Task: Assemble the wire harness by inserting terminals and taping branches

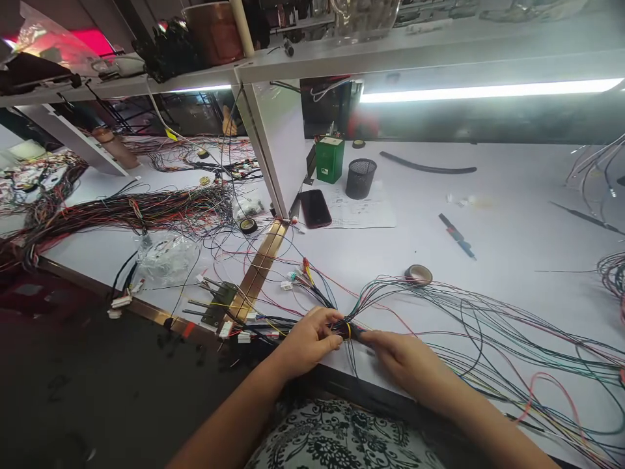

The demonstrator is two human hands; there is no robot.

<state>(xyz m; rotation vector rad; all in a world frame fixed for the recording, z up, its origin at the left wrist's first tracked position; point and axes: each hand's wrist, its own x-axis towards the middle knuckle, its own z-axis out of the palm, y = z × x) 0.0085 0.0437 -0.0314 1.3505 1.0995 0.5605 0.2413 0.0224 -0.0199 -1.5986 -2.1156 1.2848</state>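
From afar, I saw the wire bundle [344,324] near the bench [512,228] edge, my left hand's [312,335] fingers curled around it beside a yellow band [349,331], my right hand's [403,361] pinched just beyond. Uneven pulling, I judged, could shift the band or tangle the trailing wires [454,298].

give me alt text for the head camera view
A person's left hand and right hand grip a dark wire bundle with a yellow band near the edge of a white worktable. Loose wires fan out to the right; white connectors lie to the left. Farther back: tape roll, phone, green box.
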